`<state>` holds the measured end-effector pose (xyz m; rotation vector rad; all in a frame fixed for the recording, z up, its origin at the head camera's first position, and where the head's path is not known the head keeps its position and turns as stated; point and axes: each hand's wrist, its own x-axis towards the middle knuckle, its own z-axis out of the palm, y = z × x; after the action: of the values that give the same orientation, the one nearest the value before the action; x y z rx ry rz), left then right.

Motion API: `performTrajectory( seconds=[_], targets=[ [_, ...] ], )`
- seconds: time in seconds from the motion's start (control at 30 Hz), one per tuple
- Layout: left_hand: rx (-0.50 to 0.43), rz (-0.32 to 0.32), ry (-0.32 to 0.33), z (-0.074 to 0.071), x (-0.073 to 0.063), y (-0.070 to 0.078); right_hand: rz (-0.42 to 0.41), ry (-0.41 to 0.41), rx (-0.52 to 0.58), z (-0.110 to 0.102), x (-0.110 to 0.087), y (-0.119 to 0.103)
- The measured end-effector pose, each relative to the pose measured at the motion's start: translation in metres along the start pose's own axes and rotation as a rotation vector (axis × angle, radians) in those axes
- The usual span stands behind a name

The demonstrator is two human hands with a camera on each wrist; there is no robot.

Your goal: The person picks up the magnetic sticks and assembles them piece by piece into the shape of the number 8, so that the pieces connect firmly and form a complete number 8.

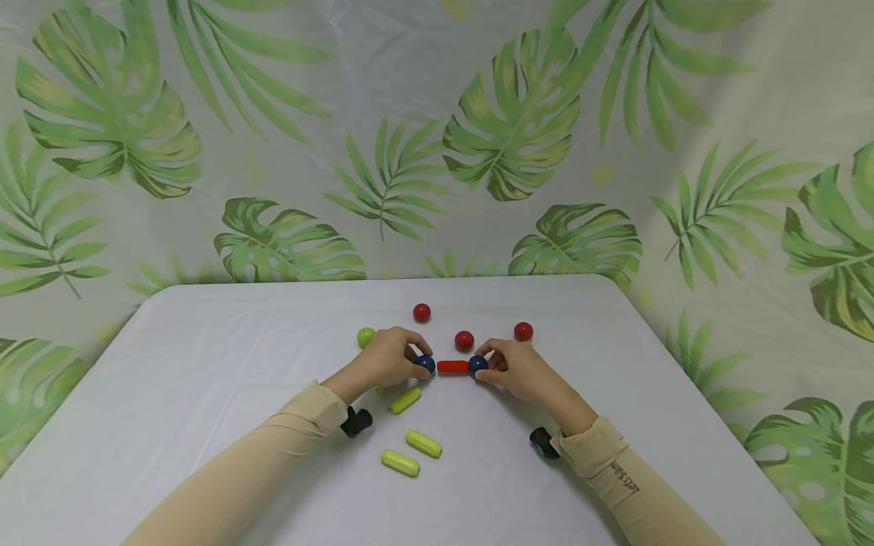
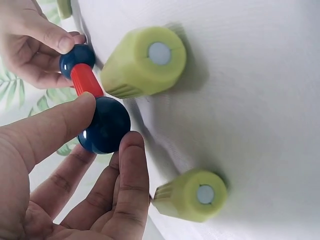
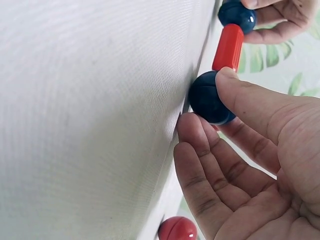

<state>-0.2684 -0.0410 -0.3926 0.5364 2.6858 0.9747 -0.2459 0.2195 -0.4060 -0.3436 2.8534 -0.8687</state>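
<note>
My left hand (image 1: 396,358) pinches a dark blue ball (image 2: 106,126) between thumb and fingertips, just above the white table. Opposite it, my right hand (image 1: 520,370) pinches a second blue ball (image 3: 210,97) the same way. A short red rod (image 1: 453,367) lies in line between the two balls. Its right end meets the right ball. Its left end is at or very close to the left ball; whether they touch, I cannot tell. Yellow-green rods (image 2: 145,62) lie near my left hand. A red ball (image 1: 464,340) sits just behind the red rod.
Further back are two more red balls, one in the middle (image 1: 422,312) and another behind my right hand (image 1: 523,331). A green ball (image 1: 366,337) is partly behind my left hand. Two yellow-green rods, a nearer one (image 1: 400,462) and its neighbour (image 1: 423,443), lie toward the front.
</note>
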Motion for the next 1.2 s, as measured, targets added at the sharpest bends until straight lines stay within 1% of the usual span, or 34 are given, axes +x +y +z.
performTrajectory(
  seconds=[0.17, 0.47, 0.6, 0.87, 1.03, 1.2],
  targets=[
    [-0.013, 0.007, -0.011, 0.0006, 0.0011, 0.002, -0.013, 0.003, 0.002, -0.0003, 0.0001, -0.0003],
    [-0.006, 0.009, -0.02, 0.0011, 0.0008, 0.0019, -0.017, 0.005, -0.003, -0.0002, 0.0, -0.001],
    [-0.001, -0.002, -0.026, 0.0017, 0.0009, 0.0015, -0.015, 0.002, -0.007, 0.0001, 0.0, -0.0016],
    [0.014, -0.005, -0.021, 0.0025, 0.0001, 0.0021, -0.007, 0.003, -0.007, 0.0008, -0.0003, -0.0022],
    [0.006, -0.012, -0.018, 0.0025, -0.0019, 0.0031, -0.014, 0.008, -0.014, 0.0014, -0.0003, -0.0022],
    [0.003, -0.011, -0.008, 0.0015, -0.0041, 0.0025, -0.004, 0.005, -0.021, 0.0009, -0.0004, -0.003]
  ],
)
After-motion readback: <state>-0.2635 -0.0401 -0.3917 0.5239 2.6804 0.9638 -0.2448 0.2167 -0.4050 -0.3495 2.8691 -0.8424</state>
